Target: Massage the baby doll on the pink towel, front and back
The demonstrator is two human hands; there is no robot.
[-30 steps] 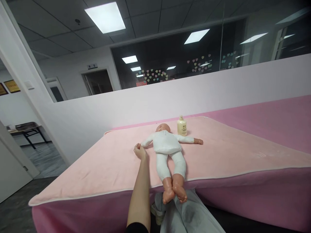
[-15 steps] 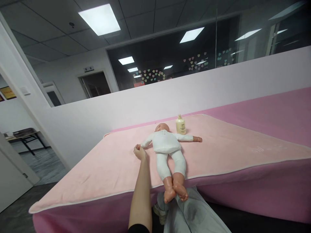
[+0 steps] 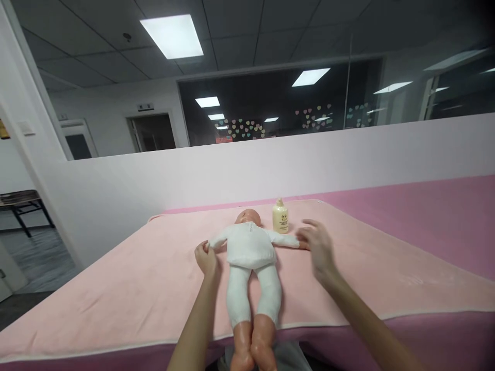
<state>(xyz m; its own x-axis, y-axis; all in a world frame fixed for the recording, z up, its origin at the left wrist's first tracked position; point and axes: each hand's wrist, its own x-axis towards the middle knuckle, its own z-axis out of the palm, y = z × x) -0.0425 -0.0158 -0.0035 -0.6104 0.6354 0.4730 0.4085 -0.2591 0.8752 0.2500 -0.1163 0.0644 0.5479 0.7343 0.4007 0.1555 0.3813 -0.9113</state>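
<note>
One doll (image 3: 251, 250) lies lengthwise, feet nearest, head farthest, between left hand (image 3: 206, 259), closed on one arm's end, and right hand (image 3: 320, 251), half-curled at the other. Blur hides any right-hand grip

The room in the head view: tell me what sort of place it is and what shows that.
Probably a childcare training room, though nothing readable confirms it: a baby doll lies on a pink blanket, a bottle stands near it, and heart stickers dot the dark glass beyond.
</note>
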